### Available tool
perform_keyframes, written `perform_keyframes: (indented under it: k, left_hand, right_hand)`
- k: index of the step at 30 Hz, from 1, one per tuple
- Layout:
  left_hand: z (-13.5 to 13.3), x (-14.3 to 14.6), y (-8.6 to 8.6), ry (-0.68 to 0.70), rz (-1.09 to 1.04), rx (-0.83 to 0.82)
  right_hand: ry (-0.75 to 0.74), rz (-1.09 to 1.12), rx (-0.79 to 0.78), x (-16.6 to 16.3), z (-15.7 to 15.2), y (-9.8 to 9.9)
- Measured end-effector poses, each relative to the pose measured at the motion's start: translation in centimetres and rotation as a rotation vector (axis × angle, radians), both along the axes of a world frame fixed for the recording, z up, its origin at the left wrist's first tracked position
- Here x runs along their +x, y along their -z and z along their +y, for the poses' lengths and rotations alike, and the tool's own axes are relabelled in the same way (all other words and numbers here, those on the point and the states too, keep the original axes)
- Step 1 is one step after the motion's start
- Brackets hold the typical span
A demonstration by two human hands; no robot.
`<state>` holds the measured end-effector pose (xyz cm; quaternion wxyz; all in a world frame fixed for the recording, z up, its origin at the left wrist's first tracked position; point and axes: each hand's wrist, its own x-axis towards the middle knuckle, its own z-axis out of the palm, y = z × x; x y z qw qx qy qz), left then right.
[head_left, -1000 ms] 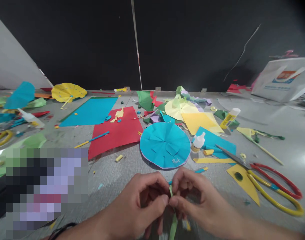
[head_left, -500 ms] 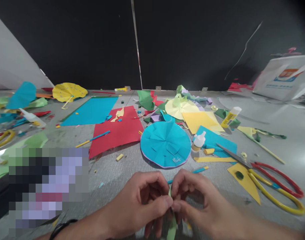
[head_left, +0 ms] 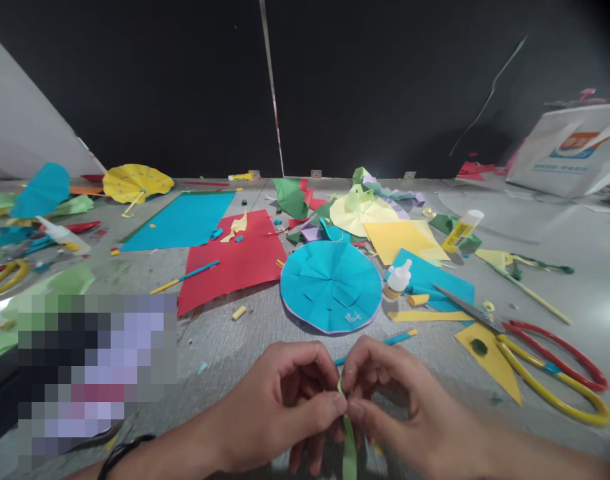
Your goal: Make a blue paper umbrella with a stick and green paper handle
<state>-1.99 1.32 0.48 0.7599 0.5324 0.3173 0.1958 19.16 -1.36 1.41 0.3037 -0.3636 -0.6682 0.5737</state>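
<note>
My left hand [head_left: 279, 407] and my right hand [head_left: 399, 407] meet at the near edge of the grey table [head_left: 535, 240]. Both pinch a thin light-green paper strip [head_left: 349, 448] between thumb and fingers, fingertips touching each other. The strip hangs down below the pinch. Just beyond my hands lies a round folded blue paper disc [head_left: 331, 285], with a thin blue and yellow stick [head_left: 385, 343] between it and my right hand.
Yellow and red scissors [head_left: 545, 360] lie at the right. A small glue bottle [head_left: 397, 281] and a glue stick [head_left: 462, 231] stand past the disc. Red [head_left: 235, 260], blue [head_left: 182, 222] and yellow [head_left: 402, 240] paper sheets and scraps cover the middle. A white box [head_left: 567, 150] sits far right.
My hands have stayed pinched on the green strip at the same spot; the fingertips shifted slightly along it. The view has tilted a little.
</note>
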Motion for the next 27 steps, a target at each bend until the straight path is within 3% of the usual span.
perform_keyframes:
  k: [27]
  left_hand:
    - [0.13, 0.12, 0.21, -0.016, -0.031, 0.000]
  right_hand:
    - [0.030, 0.025, 0.068, -0.02, -0.16, 0.58]
